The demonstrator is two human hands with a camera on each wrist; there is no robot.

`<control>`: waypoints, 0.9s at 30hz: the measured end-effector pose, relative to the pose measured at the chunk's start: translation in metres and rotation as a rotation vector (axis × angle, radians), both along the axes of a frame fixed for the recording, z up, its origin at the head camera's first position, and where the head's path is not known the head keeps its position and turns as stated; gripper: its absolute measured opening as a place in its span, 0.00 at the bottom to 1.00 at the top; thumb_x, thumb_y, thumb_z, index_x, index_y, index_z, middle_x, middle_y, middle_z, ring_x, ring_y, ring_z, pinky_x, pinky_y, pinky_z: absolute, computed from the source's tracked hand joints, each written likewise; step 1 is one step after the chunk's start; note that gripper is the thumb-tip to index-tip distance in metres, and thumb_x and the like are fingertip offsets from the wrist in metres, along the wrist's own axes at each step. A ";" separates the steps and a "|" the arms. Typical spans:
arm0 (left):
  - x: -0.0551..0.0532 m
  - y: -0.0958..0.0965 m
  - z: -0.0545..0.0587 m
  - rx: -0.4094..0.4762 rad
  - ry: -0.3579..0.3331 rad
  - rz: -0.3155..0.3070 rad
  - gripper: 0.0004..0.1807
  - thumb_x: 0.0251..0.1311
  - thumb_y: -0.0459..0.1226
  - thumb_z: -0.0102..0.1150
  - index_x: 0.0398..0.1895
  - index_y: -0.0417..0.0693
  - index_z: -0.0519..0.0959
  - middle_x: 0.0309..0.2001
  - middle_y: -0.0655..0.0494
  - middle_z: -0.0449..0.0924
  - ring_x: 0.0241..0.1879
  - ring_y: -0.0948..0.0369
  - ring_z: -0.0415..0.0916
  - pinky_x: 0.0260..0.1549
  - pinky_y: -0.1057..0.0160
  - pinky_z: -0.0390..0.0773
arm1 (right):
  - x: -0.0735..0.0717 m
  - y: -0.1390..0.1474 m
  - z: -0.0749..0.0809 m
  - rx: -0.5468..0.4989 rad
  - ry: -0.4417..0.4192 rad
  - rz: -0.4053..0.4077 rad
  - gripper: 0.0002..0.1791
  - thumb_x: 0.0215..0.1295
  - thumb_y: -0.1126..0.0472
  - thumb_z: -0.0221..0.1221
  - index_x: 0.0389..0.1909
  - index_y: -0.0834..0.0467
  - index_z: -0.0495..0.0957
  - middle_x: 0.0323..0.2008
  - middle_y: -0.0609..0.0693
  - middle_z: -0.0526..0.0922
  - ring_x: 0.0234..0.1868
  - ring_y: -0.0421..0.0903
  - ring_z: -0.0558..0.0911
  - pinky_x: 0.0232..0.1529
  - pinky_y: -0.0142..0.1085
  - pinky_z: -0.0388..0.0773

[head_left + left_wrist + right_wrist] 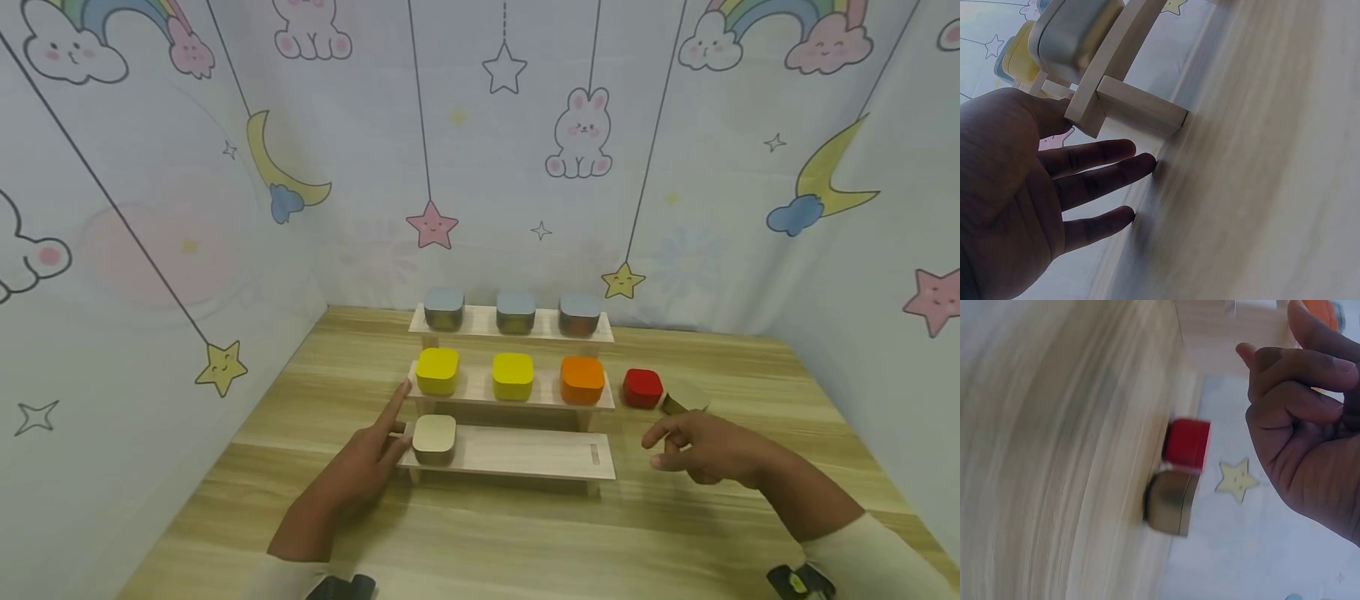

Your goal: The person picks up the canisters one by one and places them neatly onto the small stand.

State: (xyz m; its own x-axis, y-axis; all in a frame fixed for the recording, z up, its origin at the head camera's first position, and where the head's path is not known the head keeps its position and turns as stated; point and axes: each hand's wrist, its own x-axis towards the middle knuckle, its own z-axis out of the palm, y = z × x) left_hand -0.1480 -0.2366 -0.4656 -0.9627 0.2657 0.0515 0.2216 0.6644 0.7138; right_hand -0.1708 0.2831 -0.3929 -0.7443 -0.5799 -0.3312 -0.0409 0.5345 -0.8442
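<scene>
A three-tier wooden rack [517, 450] stands on the table. At its left end is my left hand [363, 458], index finger stretched to the middle tier's edge and thumb at the bottom tier's end. The left wrist view shows its other fingers spread below the board. A cream rounded box [434, 438] sits on the bottom tier beside the thumb. Right of the rack, my right hand [708, 448] hovers over the table with loosely curled fingers, holding nothing. Just beyond it lie a red box [642, 388] and a tan box [688, 395], the latter partly hidden by the hand.
On the middle tier stand two yellow boxes, a left one [438, 371] and a central one [513, 376], plus an orange box [582, 380]. Several grey-blue boxes [516, 312] line the top tier. Printed cloth walls [480, 150] enclose the table [495, 533].
</scene>
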 end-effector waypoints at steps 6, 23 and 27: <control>0.001 0.000 -0.002 0.007 -0.008 0.002 0.47 0.86 0.40 0.51 0.91 0.79 0.34 0.71 0.33 0.80 0.67 0.41 0.83 0.68 0.34 0.80 | -0.019 0.030 -0.007 -0.012 0.045 -0.180 0.29 0.83 0.58 0.60 0.69 0.77 0.68 0.19 0.40 0.64 0.18 0.38 0.55 0.21 0.37 0.61; -0.001 0.000 -0.003 0.015 0.004 -0.002 0.48 0.86 0.40 0.52 0.90 0.81 0.32 0.70 0.35 0.80 0.68 0.41 0.82 0.69 0.34 0.79 | -0.057 0.065 -0.035 0.014 0.114 -0.468 0.58 0.79 0.52 0.65 0.89 0.66 0.33 0.13 0.38 0.59 0.15 0.37 0.57 0.23 0.38 0.67; -0.001 0.000 -0.002 0.015 -0.006 0.004 0.48 0.86 0.41 0.52 0.90 0.82 0.33 0.71 0.35 0.80 0.68 0.41 0.82 0.70 0.33 0.78 | -0.060 0.067 -0.037 0.032 0.088 -0.452 0.59 0.78 0.51 0.67 0.89 0.65 0.33 0.13 0.37 0.60 0.14 0.37 0.57 0.20 0.35 0.64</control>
